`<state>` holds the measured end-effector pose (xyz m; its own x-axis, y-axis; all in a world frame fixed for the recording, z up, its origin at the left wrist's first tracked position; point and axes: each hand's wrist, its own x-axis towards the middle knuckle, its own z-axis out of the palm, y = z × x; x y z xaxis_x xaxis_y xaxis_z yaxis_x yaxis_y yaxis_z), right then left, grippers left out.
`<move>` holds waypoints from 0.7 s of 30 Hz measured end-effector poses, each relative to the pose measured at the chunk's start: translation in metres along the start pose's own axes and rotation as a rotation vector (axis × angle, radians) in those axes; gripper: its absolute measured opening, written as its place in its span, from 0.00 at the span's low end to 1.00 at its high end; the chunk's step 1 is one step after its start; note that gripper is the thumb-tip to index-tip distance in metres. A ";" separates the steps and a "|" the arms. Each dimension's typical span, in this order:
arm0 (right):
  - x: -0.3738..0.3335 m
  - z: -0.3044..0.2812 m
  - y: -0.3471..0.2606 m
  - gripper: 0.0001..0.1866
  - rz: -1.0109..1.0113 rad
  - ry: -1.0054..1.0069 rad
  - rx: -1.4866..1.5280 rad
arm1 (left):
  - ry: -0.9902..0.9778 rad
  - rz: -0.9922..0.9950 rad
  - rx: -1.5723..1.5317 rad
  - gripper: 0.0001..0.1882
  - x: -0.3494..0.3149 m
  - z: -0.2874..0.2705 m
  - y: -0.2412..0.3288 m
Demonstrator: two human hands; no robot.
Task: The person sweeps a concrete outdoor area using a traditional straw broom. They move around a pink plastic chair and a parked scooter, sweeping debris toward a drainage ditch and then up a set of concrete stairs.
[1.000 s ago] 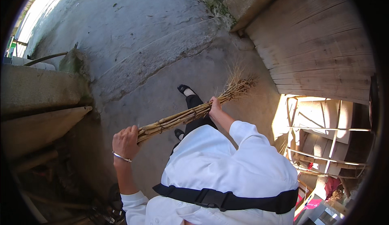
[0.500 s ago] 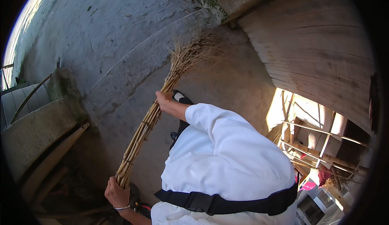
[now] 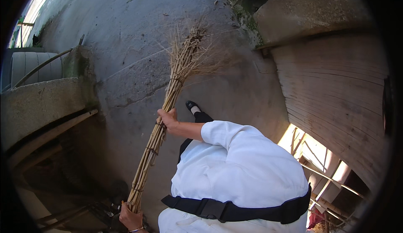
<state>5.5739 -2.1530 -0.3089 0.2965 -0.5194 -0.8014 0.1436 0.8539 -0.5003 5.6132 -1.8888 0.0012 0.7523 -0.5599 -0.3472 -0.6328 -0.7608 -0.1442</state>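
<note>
A long broom (image 3: 151, 149) made of bundled thin bamboo or cane stalks is tilted across the view, tied at several points along its length. My right hand (image 3: 168, 119), coming from the short white sleeve, is wrapped around the middle of the bundle. Near the lower left, my left hand (image 3: 131, 217), with a band at the wrist, is closed about the upper end of the handle. The broom's twiggy head (image 3: 189, 56) fans out over the grey concrete floor (image 3: 235, 90), its fine tips smeared by motion.
A wooden plank panel (image 3: 331, 90) stands on the right, beneath a stone ledge (image 3: 310, 10). On the left is a low concrete wall (image 3: 46, 100) with a curved stick (image 3: 44, 65) against it. My shoe (image 3: 192, 105) is close to the broom. Poles (image 3: 331, 178) cross at lower right.
The broom is steeper in the view, its bristles shifted left and slightly up. Both hands still grip it; the left hand sits lower in the picture. The surroundings have shifted with my head.
</note>
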 end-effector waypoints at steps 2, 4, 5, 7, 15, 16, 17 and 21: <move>0.021 -0.039 -0.005 0.08 0.166 0.249 -0.008 | 0.011 0.064 -0.009 0.15 0.006 0.023 0.007; 0.054 -0.074 0.000 0.06 0.321 0.349 -0.006 | 0.034 0.097 -0.032 0.16 0.013 0.030 0.039; 0.059 -0.077 0.008 0.05 0.370 0.339 -0.094 | 0.035 0.086 -0.033 0.17 0.011 0.030 0.047; 0.068 -0.062 0.021 0.05 0.295 0.279 -0.165 | 0.061 -0.039 -0.061 0.17 -0.004 0.040 0.049; 0.028 0.044 0.010 0.19 0.164 -0.238 -0.502 | -0.003 -0.445 -0.325 0.21 -0.091 0.067 0.073; 0.000 0.047 0.002 0.31 0.172 -0.282 -0.491 | 0.004 -0.453 -0.304 0.21 -0.113 0.072 0.072; -0.012 0.043 0.006 0.35 0.189 -0.343 -0.402 | 0.003 -0.470 -0.370 0.21 -0.134 0.073 0.067; -0.042 0.027 0.014 0.19 0.695 -0.594 -0.193 | -0.032 -0.645 -0.652 0.23 -0.215 0.107 0.089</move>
<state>5.5893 -2.1185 -0.2735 0.6990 0.2535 -0.6687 -0.3907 0.9185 -0.0602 5.3752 -1.8012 -0.0362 0.9120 0.0395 -0.4083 0.1442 -0.9627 0.2290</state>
